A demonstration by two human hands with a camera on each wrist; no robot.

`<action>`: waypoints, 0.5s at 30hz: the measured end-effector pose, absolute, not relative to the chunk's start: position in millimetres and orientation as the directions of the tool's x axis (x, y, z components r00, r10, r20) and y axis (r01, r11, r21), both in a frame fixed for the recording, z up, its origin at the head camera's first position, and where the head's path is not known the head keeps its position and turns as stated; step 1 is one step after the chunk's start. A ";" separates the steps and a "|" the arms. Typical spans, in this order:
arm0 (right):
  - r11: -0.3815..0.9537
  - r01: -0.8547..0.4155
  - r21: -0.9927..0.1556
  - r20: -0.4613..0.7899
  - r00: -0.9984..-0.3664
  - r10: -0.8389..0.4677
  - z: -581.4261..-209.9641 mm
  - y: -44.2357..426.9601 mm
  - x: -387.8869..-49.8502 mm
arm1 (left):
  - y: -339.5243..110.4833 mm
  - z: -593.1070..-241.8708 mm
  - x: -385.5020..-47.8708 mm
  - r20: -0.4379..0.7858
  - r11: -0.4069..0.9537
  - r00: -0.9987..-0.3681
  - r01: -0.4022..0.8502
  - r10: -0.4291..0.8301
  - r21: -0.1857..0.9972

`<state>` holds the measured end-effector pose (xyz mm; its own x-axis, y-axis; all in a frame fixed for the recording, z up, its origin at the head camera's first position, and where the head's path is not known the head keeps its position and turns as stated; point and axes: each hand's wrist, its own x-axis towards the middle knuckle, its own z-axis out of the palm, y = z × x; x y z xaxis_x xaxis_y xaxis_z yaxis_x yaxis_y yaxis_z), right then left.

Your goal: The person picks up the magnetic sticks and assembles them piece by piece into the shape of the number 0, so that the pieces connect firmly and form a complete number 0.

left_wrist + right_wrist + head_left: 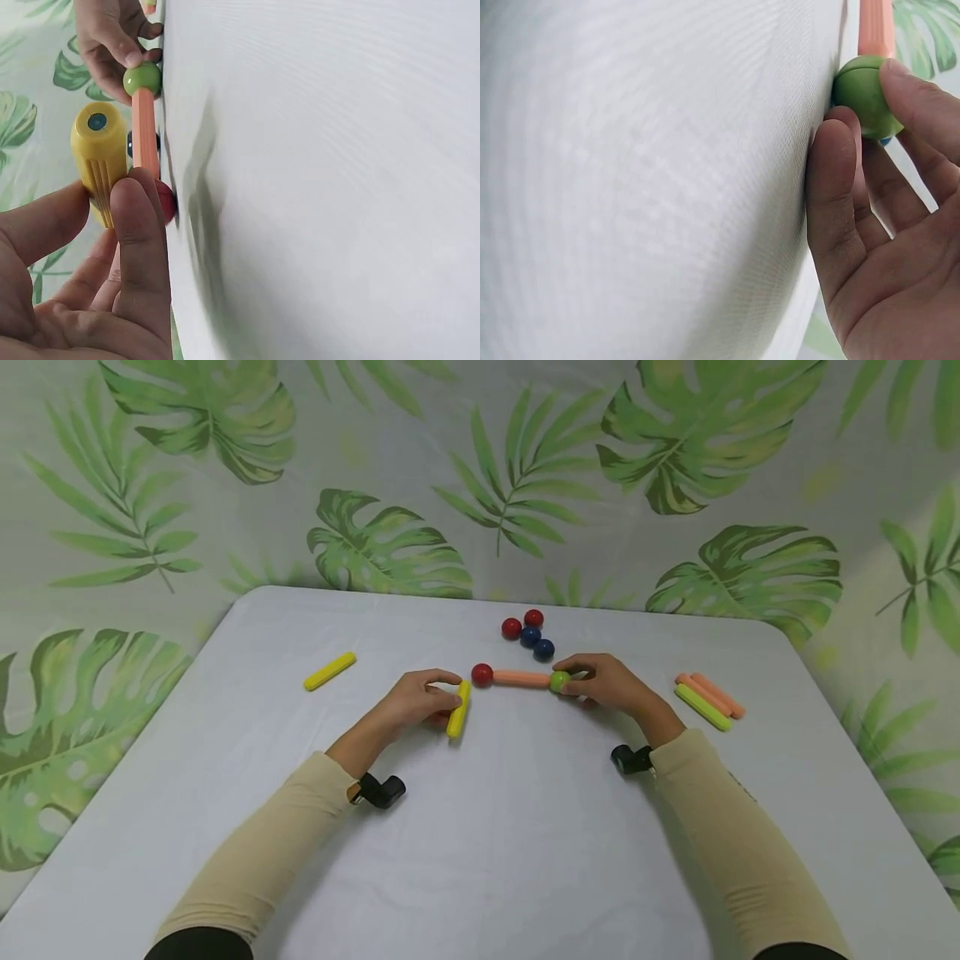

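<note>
My left hand (411, 702) pinches a yellow stick (460, 708) between thumb and fingers, held above the table. A dark round spot marks the stick's end (97, 121) in the left wrist view. To its right an orange stick (521, 678) lies on the table, a red ball (482, 674) at its left end and a green ball (559, 682) at its right end. The fingers and thumb of my right hand (611, 681) grip that green ball. In the right wrist view, the thumb rests on the green ball (866, 97).
Beyond the orange stick sit two red balls (512, 628) and two blue balls (543, 650). A second yellow stick (330, 671) lies at the left. Two orange sticks (716, 695) and a yellow-green stick (702, 707) lie together at the right on the white table (487, 860).
</note>
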<state>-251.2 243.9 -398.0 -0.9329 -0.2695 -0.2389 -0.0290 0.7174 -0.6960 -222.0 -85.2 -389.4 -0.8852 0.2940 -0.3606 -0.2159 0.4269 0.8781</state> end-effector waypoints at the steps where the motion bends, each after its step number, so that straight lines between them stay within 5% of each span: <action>1: 0.717 -0.028 -0.696 -0.241 -0.932 -0.271 -397.6 243.5 -250.8 | -82.8 -389.2 -222.6 -0.366 0.425 -0.886 -0.225 0.286 0.877; 15: 0.720 -0.008 -0.694 -0.259 -0.931 -0.259 -396.8 243.6 -251.7 | -61.7 -393.4 -233.0 -0.401 0.408 -0.883 -0.283 0.242 0.868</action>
<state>-251.7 243.6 -396.8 -0.9305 -0.2592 -0.2588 -0.0077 0.7202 -0.6937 -233.0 -61.7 -393.4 -0.8833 0.2422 -0.4014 -0.2826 0.4079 0.8682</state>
